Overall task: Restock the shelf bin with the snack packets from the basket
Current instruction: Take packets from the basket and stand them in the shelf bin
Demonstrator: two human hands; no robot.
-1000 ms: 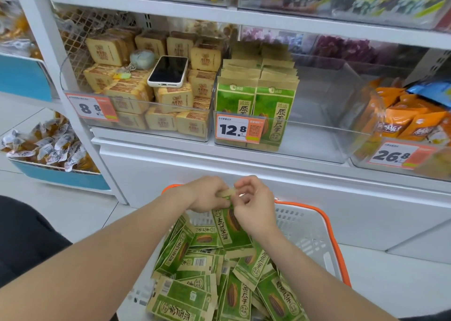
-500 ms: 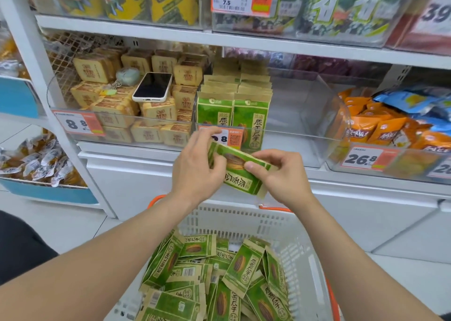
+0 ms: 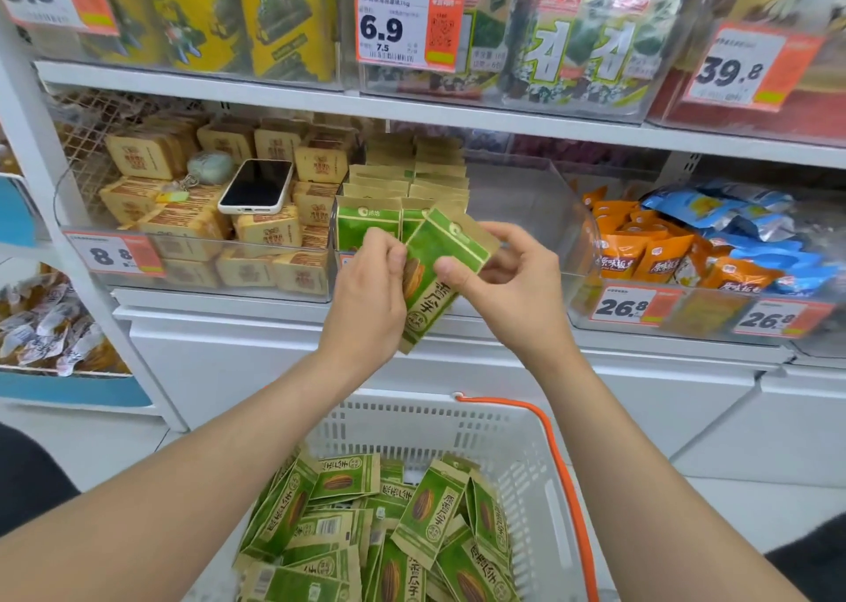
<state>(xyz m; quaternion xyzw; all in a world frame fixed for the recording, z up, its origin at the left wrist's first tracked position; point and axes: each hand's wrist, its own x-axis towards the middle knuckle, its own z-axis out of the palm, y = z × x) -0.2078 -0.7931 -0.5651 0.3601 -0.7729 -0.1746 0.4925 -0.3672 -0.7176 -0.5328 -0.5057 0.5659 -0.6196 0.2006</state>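
A green snack packet (image 3: 441, 258) hangs tilted in front of the clear shelf bin (image 3: 540, 217), held from both sides. My left hand (image 3: 366, 290) grips its left edge and my right hand (image 3: 508, 285) pinches its upper right part between thumb and fingers. Inside the bin's left half stand rows of the same green packets (image 3: 366, 221); its right half shows bare plastic. Below, the white basket (image 3: 439, 427) with an orange handle holds several loose green packets (image 3: 380, 533).
A phone (image 3: 256, 186) lies on tan boxes (image 3: 270, 231) in the bin to the left. Orange and blue bags (image 3: 696, 249) fill the bin to the right. The upper shelf (image 3: 412, 109) hangs close above the bins. Price tags line the bin fronts.
Both hands have lifted one packet out of the basket up to the front of the bin, and turned it from lying sideways to nearly upright.
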